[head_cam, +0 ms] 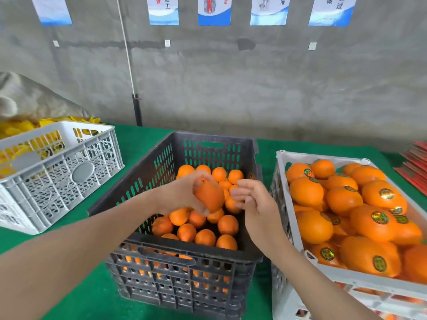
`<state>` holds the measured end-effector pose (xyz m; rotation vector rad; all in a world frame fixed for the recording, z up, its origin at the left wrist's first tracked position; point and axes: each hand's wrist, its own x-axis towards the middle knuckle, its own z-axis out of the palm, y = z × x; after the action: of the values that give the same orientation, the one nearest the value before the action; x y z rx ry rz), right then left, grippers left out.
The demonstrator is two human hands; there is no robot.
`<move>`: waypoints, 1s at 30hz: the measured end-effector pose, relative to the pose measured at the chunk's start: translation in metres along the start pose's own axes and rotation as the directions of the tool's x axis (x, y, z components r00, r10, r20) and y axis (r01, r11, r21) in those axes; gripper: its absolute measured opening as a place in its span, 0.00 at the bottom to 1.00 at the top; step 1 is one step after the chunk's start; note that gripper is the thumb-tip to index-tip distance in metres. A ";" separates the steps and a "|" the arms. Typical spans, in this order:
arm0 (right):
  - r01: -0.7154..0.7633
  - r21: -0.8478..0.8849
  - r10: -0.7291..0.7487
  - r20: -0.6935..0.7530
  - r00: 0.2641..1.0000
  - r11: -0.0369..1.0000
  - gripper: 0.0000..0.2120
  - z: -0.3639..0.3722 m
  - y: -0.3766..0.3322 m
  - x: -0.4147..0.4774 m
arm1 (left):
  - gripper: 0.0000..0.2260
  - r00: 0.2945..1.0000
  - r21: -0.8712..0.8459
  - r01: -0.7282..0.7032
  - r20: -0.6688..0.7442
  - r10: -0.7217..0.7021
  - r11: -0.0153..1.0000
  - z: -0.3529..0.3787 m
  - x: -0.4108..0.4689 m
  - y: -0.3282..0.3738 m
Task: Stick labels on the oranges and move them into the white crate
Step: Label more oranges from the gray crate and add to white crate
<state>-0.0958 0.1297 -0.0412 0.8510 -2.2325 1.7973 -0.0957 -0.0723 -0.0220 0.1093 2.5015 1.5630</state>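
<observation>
My L hand gripping an orange over black crate, R hand just beside, fingers loose, labelled oranges in white crate

The single head view looks forward and down, close over the dark crate, facing the wall.

Orange fruit, black crate, green tablecloth
</observation>
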 end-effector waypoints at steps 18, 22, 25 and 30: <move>-0.152 -0.416 0.275 0.253 0.927 0.896 0.09 -0.071 0.077 -0.168 | 0.32 0.979 -0.390 -0.205 -0.101 0.180 0.898 0.119 -0.110 0.041; -0.106 -0.772 0.622 0.413 0.665 0.626 0.14 -0.066 0.123 -0.185 | 0.36 0.998 -0.264 -0.067 -0.006 0.068 0.962 0.155 -0.118 0.026; -0.134 -0.843 0.721 0.349 0.599 0.520 0.20 -0.057 0.133 -0.188 | 0.35 0.996 -0.209 0.089 0.002 -0.090 0.974 0.179 -0.117 0.006; -0.141 -0.811 0.602 0.292 0.743 0.568 0.08 -0.050 0.131 -0.193 | 0.33 0.948 -0.240 0.318 0.065 -0.312 0.917 0.194 -0.123 -0.030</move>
<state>-0.0146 0.2566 -0.2267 0.7434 -3.3541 0.4755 0.0648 0.0658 -0.1170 -0.2938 2.1458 1.6993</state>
